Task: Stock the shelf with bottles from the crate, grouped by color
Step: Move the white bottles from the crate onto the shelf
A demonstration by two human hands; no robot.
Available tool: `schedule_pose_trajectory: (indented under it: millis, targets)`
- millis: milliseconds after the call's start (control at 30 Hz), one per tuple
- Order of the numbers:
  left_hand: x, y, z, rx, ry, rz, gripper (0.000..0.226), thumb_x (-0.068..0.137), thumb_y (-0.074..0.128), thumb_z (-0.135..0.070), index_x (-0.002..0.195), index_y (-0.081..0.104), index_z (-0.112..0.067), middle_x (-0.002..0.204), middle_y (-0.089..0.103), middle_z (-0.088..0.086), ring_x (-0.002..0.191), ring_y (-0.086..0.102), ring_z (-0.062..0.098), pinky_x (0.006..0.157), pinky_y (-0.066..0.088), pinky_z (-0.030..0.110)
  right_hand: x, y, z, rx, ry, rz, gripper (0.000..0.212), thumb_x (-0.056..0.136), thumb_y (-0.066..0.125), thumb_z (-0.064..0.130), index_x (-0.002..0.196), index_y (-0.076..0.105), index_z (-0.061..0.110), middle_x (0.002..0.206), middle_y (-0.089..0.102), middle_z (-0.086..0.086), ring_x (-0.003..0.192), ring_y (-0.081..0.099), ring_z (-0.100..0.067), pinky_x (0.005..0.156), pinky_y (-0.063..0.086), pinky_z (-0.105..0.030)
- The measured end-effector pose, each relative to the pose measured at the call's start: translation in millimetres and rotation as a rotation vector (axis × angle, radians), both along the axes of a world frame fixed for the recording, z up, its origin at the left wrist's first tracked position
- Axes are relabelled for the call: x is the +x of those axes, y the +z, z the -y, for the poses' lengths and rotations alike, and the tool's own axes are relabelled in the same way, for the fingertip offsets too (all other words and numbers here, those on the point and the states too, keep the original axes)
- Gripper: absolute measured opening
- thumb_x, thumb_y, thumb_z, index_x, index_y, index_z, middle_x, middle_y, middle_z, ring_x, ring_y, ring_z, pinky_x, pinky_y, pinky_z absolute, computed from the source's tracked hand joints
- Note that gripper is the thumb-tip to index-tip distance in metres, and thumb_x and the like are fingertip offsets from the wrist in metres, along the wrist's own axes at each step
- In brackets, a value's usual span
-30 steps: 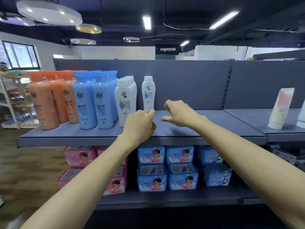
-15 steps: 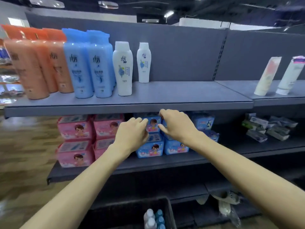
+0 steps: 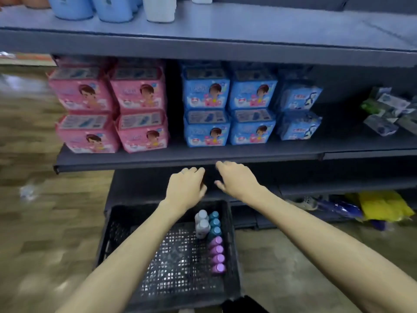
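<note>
A black plastic crate (image 3: 126, 256) stands on the floor below the shelves. Along its right side stand two white-grey bottles (image 3: 202, 224), three teal bottles (image 3: 214, 223) and several purple bottles (image 3: 217, 254). My left hand (image 3: 186, 188) hovers above the crate's far edge with fingers loosely curled, holding nothing. My right hand (image 3: 237, 177) is beside it, fingers relaxed and spread, also empty. On the top shelf (image 3: 248, 26) only the bases of blue bottles (image 3: 90, 7) and a white bottle (image 3: 160, 10) show.
The middle shelf (image 3: 180, 160) carries pink packs (image 3: 112, 109) at left, blue packs (image 3: 230, 109) in the centre and small packets (image 3: 388, 114) at right. A yellow bag (image 3: 381, 205) lies on the bottom shelf at right. Wooden floor surrounds the crate.
My view has tipped down from the top shelf to the crate. Both hands have dropped from the top shelf's front edge to just above the crate, still empty.
</note>
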State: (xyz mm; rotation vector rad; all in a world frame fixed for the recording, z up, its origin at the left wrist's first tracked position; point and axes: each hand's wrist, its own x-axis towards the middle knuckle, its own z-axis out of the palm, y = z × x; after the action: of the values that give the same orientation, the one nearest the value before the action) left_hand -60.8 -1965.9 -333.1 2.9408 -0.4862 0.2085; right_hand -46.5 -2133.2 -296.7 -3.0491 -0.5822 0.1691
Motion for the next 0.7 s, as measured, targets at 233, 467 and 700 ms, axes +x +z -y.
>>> schedule_pose_trajectory:
  millis: [233,467,700]
  targets:
    - [-18,-80,9,0.043,0.153,-0.297,0.028,0.089,0.053,-0.036,0.109,0.053,-0.016,0.104,0.064,0.003,0.099,0.062,0.027,0.065,0.036,0.034,2,-87,10,-0.001,-0.013,-0.233,0.038,0.094,0.061,0.035,0.120,0.049,0.010,0.117,0.061,-0.011,0.104,0.063,-0.037,0.077,0.047,-0.039]
    - [-24,-143,15,0.026,0.278,-0.519,0.025,0.091,0.052,-0.036,0.108,0.051,-0.017,0.106,0.063,0.004,0.100,0.062,0.028,0.073,0.046,0.037,10,-181,8,0.040,-0.064,-0.486,0.038,0.092,0.062,0.029,0.122,0.050,0.009,0.126,0.059,-0.013,0.112,0.059,-0.037,0.083,0.047,-0.038]
    - [-15,-207,3,0.016,0.361,-0.611,0.032,0.093,0.052,-0.036,0.119,0.052,-0.017,0.114,0.065,0.008,0.103,0.063,0.032,0.077,0.049,0.037,22,-274,-9,0.057,-0.119,-0.584,0.041,0.092,0.062,0.017,0.130,0.050,0.008,0.125,0.059,-0.015,0.110,0.061,-0.036,0.084,0.050,-0.039]
